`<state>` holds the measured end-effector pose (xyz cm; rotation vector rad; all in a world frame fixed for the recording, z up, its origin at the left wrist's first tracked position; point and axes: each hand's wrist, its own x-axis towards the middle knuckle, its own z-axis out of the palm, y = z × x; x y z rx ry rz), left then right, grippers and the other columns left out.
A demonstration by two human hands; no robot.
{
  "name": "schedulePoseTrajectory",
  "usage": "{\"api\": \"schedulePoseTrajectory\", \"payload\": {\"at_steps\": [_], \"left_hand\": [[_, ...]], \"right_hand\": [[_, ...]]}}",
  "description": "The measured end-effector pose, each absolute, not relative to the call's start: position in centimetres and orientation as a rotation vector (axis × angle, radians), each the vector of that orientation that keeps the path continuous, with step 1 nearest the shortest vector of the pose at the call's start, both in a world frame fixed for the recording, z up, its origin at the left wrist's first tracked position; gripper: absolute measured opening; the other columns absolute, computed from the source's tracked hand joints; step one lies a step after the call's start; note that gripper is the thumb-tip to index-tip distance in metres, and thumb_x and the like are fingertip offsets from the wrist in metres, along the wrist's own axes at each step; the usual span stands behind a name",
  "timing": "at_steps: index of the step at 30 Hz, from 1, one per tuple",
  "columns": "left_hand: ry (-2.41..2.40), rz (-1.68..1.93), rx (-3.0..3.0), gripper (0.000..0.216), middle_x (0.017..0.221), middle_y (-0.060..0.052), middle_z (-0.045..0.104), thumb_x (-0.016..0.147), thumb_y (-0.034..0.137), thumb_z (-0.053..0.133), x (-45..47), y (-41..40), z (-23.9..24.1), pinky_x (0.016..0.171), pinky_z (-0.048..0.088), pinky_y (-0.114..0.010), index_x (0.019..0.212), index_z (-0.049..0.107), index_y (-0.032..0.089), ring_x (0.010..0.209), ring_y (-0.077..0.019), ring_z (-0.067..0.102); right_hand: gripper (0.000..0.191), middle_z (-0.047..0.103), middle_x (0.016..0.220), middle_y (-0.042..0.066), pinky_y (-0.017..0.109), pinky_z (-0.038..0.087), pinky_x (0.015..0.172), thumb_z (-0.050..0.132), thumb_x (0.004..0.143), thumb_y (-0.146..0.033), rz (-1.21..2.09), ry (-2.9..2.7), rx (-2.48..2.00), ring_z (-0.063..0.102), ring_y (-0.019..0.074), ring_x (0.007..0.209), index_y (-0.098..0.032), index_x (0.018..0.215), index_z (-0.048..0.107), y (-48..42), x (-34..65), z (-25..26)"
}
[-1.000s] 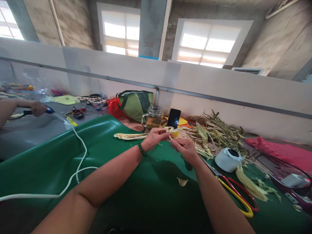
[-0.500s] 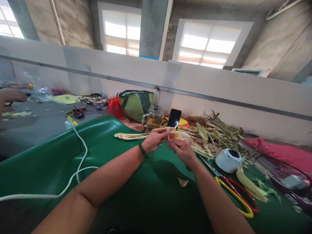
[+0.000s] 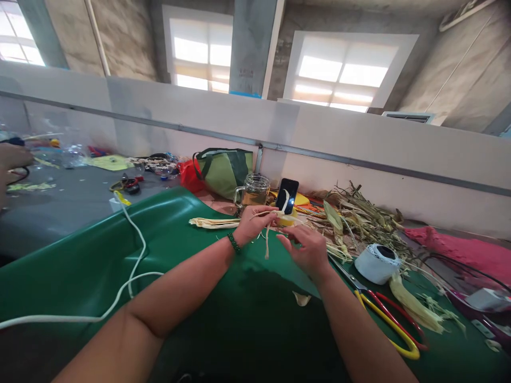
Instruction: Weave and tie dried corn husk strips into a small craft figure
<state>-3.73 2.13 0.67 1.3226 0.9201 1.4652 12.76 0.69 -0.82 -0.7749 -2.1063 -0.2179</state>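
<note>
My left hand [image 3: 255, 222], with a green bead bracelet [image 3: 233, 242] at the wrist, pinches pale strips that look like dried corn husk [image 3: 287, 217]. One end curls up in front of the phone [image 3: 286, 196], and a narrow tail [image 3: 267, 246] hangs below the fingers. Just to the right, my right hand [image 3: 307, 249] has its thumb and fingers apart, with nothing visible between them. A bundle of folded husk strips [image 3: 213, 223] lies on the green mat [image 3: 171, 213] beyond my left wrist.
Scissors [image 3: 369, 292] with red and yellow handles and a white thread spool [image 3: 377, 264] lie at right, before a heap of dry husks [image 3: 367, 221]. A glass mug [image 3: 255, 190] stands behind my hands. A white cable [image 3: 138, 239] crosses the mat. Another person's hand [image 3: 16, 157] is far left.
My right hand has come away from the strips, down and to the right, and its fingers have spread. A strip end now hangs below my left hand, which keeps its pinch.
</note>
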Motion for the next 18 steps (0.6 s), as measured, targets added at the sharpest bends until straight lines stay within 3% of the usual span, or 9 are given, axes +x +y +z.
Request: {"api": "schedulePoseTrajectory", "payload": {"at_steps": [2,4,7,12,18], "left_hand": [[1.005,1.434,1.587,0.018,0.073,-0.005,0.072,0.067,0.021,0.067,-3.4,1.9,0.3,0.067,0.049,-0.024,0.081,0.074,0.011,0.069,-0.0161,0.064],[1.032,1.382,1.848,0.013,0.072,-0.003,0.070,0.069,0.016,0.060,-3.1,1.7,-0.1,0.068,0.046,-0.022,0.072,0.073,0.012,0.072,-0.0157,0.061],[1.079,1.282,2.121,0.014,0.061,0.000,0.063,0.068,0.011,0.055,-2.7,1.7,-0.6,0.061,0.040,-0.020,0.059,0.065,0.012,0.063,-0.0118,0.052],[1.114,1.197,2.201,0.024,0.051,0.002,0.048,0.066,0.007,0.056,-2.3,2.6,-1.3,0.059,0.035,-0.022,0.044,0.049,0.014,0.055,-0.0090,0.039],[0.872,1.287,1.737,0.016,0.061,-0.002,0.054,0.065,0.008,0.061,-1.2,3.4,-3.3,0.073,0.042,-0.027,0.052,0.056,0.017,0.073,-0.0167,0.051]], "right_hand": [[0.025,0.067,0.072,0.005,0.026,0.045,0.062,0.052,0.089,-0.036,-0.282,-2.021,-0.732,0.060,0.0155,0.065,-0.019,0.096,0.068,0.5,12.5,-0.7],[0.025,0.068,0.083,0.007,0.028,0.048,0.068,0.048,0.091,-0.030,-0.265,-2.039,-0.696,0.062,0.0172,0.074,-0.021,0.105,0.067,0.5,12.2,-0.7],[0.024,0.067,0.088,0.007,0.030,0.049,0.074,0.045,0.093,-0.027,-0.231,-2.081,-0.684,0.062,0.0185,0.082,-0.023,0.099,0.068,0.7,11.8,-0.9],[0.023,0.062,0.081,0.007,0.028,0.047,0.066,0.045,0.093,-0.029,-0.241,-2.164,-0.716,0.059,0.0176,0.075,-0.021,0.089,0.067,1.2,12.2,-1.0],[0.020,0.061,0.077,0.005,0.027,0.047,0.067,0.047,0.092,-0.026,-0.065,-2.090,-0.624,0.059,0.0161,0.072,-0.019,0.082,0.063,0.7,12.1,-0.5]]}}
